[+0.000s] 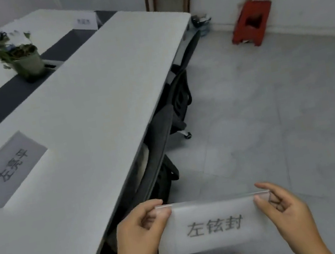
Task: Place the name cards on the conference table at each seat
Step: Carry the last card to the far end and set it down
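Step in hand: left hand and right hand pinch name card by top corners, off conference table. Next: set upright at vacant seat.

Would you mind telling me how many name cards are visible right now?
3. One name card is held by both hands off the table; one is on the near-left tabletop; one stands at the far end. Others may lie out of frame.
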A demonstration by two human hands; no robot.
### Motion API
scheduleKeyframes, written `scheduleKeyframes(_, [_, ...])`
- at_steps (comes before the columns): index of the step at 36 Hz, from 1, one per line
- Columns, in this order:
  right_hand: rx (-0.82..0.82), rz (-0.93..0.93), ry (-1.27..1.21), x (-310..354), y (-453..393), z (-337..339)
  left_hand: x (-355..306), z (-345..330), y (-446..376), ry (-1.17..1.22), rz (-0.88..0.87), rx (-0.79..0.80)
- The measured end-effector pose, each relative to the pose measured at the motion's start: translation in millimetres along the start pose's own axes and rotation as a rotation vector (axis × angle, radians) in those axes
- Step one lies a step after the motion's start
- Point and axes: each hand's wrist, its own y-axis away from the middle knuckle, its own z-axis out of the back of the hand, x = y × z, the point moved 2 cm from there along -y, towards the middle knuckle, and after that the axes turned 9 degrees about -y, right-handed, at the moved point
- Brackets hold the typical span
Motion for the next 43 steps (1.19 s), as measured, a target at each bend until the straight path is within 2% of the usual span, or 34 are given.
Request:
scheduleKeyframes(4, [-0.083, -0.040, 0.031, -21.8, -44.4, 70.0, -4.8, -96.2, -25.6, -0.092, -0.011, 0.138])
scheduleKeyframes(8, [-0.061, -0.076, 0.128, -35.1, -95.6, 120.3, 1.1, -181.1, -52.4, -0.142, 0.100, 0.158])
scheduleKeyframes(12, [-0.061, -0.097, 0.289, -41.9, -155.8, 147.7, -11.1, -231.9, -82.7, -0.211, 0.127, 0.130])
scheduleKeyframes(16, [0.033, -0.027, 0.362, -46.8, -228.9, 145.6, -26.8, -255.9, -131.4, -0.321, 0.068, 0.044])
scheduleKeyframes(19, [0.090, -0.019, 0.349, -49.6, -289.8, 134.6, -34.8, -275.4, -183.4, -0.385, 0.093, -0.008])
scheduleKeyframes(22, [0.039, 0.037, 0.327, -46.8, -354.9, 130.3, -54.6, -300.5, -244.2, -0.399, 0.099, -0.038])
scheduleKeyframes(26, [-0.003, 0.023, 0.420, -29.7, -444.0, 134.3, -99.6, -338.5, -334.1, -0.397, 0.050, 0.024])
scheduleKeyframes(32, [-0.022, 0.016, 0.358, 24.9, -567.7, 140.4, -174.6, -379.9, -453.0, -0.351, -0.057, 0.096])
scheduleKeyframes(38, [-0.038, -0.012, 0.322, 36.9, -680.2, 142.7, -205.1, -429.0, -545.9, -0.335, -0.006, 0.087])
scheduleKeyframes(43, [0.068, 0.056, 0.336, 49.1, -797.9, 137.1, -241.3, -466.2, -620.3, -0.292, 0.082, -0.002])
